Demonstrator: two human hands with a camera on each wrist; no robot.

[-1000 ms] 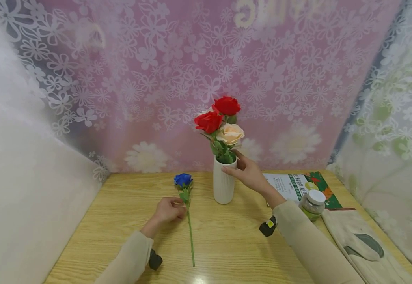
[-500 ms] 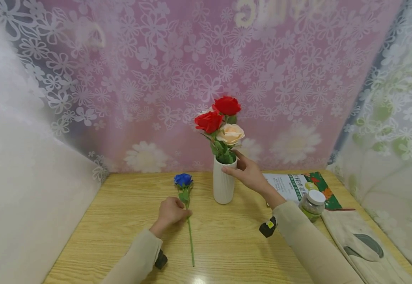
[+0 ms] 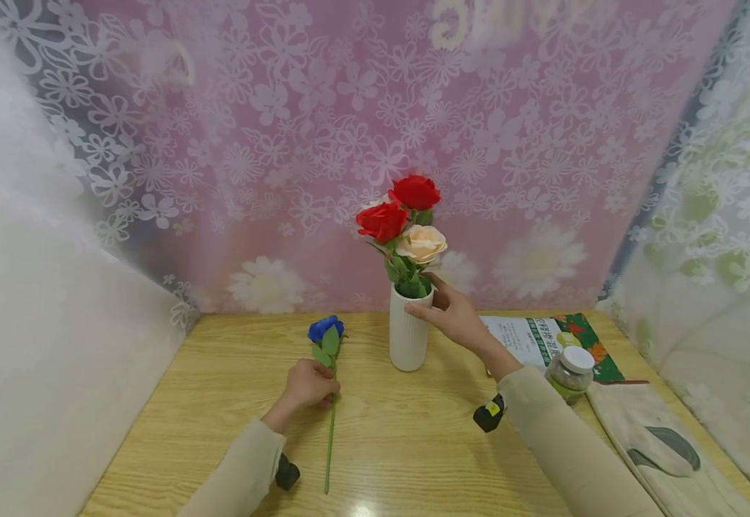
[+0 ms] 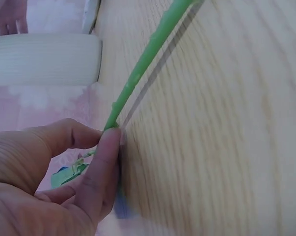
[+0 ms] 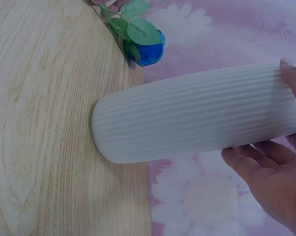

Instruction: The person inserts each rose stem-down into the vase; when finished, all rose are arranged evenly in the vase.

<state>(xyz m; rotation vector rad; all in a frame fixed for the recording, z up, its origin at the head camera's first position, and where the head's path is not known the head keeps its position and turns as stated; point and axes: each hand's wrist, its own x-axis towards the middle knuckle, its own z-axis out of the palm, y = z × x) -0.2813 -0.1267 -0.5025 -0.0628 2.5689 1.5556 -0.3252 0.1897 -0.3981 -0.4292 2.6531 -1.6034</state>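
A blue rose (image 3: 326, 329) with green leaves and a long stem (image 4: 143, 69) is close over the wooden table, left of the vase. My left hand (image 3: 308, 384) pinches its stem just below the leaves, thumb against fingers. The white ribbed vase (image 5: 187, 115) stands upright near the table's back edge, holding red roses (image 3: 382, 221) and a cream rose (image 3: 423, 244). My right hand (image 3: 453, 317) grips the vase near its rim, thumb on the front and fingers round the right side. The lower stems inside the vase are hidden.
Right of the vase lie a printed bag (image 3: 530, 341) in white and green and a jar (image 3: 570, 373) with a white lid. A folded beige cloth (image 3: 665, 449) lies at the front right. A floral curtain (image 3: 323, 143) hangs behind the table (image 3: 219, 402).
My left hand has taken hold of the blue rose's stem and shifted it slightly left, turning the bloom and leaves. My right hand stays on the vase.
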